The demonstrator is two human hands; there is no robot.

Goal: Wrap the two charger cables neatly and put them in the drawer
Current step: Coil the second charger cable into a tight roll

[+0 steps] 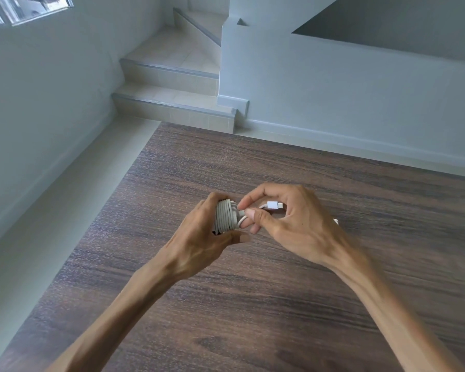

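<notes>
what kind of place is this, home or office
Most likely a home, in a room at the foot of a staircase. Tiled stairs turn up between plain pale walls, and a dark wood-grain table stands near them. Nothing office-like shows, only a person winding a white charger cable.

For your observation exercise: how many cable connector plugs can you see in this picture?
1. The white plug sits inside the curled right hand, beside the coiled cable gripped by the left hand. Others may be hidden behind the hands.
</notes>
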